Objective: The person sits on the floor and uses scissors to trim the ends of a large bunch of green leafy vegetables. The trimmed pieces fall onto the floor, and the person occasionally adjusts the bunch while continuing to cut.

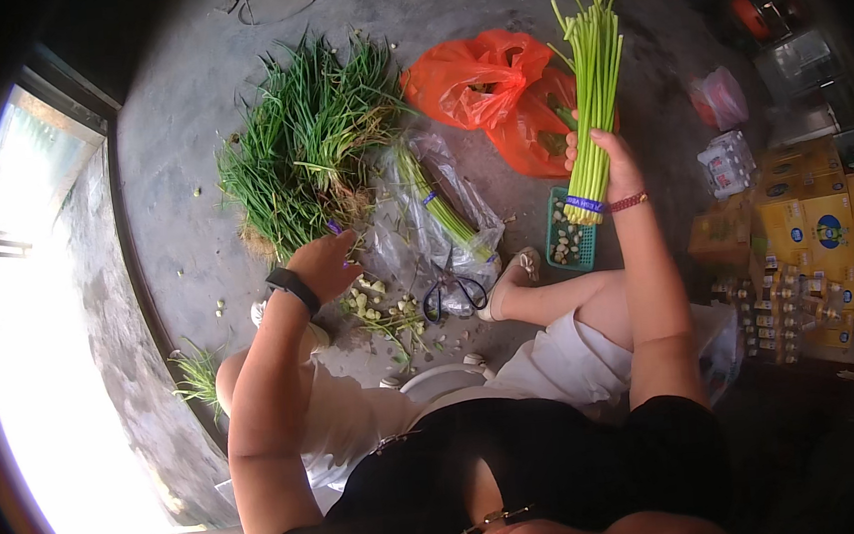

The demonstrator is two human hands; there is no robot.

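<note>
My right hand (614,162) grips an upright bundle of garlic scapes (594,96). A printed purple tape band (586,203) wraps its lower end. To the left, my left hand (325,266) is over the floor by the pile of green onions (319,132), with a strip of purple tape (334,227) at its fingers; the fingers hide the strip's middle. Between the hands, a second banded bundle of scapes (441,209) lies on clear plastic wrapping (478,203). Dark-handled scissors (453,295) rest at the near end of this wrapping.
Red plastic bags (472,75) lie beyond the second bundle. A green plastic basket (587,250) holds garlic cloves (564,245). Trimmings (378,308) are scattered between my feet. Yellow cartons (805,192) and packs of bottles (773,315) stand at right; a wall (105,239) runs along the left.
</note>
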